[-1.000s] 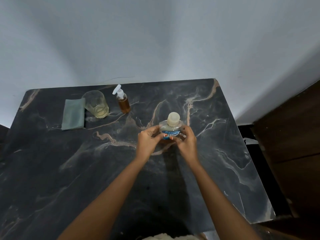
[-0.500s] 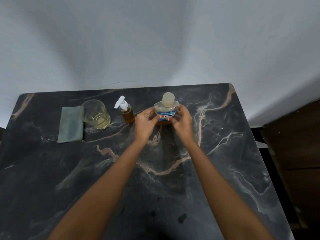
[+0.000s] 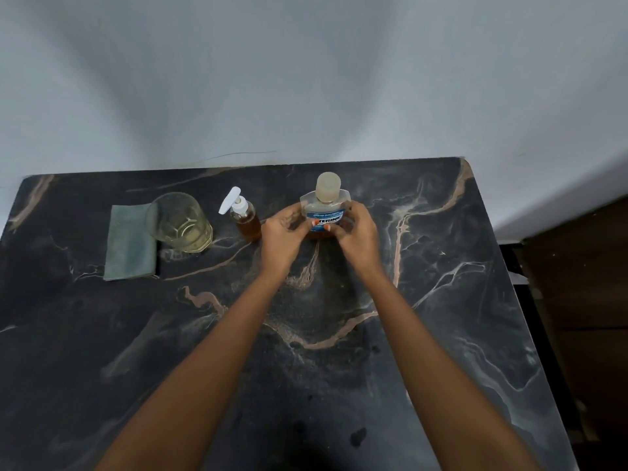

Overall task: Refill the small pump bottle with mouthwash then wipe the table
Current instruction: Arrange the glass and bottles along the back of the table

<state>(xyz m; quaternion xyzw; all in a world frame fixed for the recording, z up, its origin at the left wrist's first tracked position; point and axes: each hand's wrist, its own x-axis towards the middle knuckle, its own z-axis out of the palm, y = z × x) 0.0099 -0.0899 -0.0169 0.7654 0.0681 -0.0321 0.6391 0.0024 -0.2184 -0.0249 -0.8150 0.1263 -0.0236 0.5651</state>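
Observation:
A mouthwash bottle (image 3: 325,203) with a pale cap and blue label stands upright near the back of the dark marble table (image 3: 458,317). My left hand (image 3: 283,237) and my right hand (image 3: 356,234) curl round its lower body from either side, thumbs on the label. Just left of my left hand stands the small pump bottle (image 3: 245,217), its white pump on and amber liquid inside. A folded grey-green cloth (image 3: 131,244) lies flat at the far left.
A clear glass (image 3: 180,222) with a little pale liquid stands between the cloth and the pump bottle. A few dark wet spots (image 3: 358,436) mark the table near the front. A grey wall rises behind; dark wooden furniture (image 3: 584,300) stands to the right.
Both hands have carried the mouthwash bottle away from me toward the back of the table, beside the pump bottle. My view has shifted with them.

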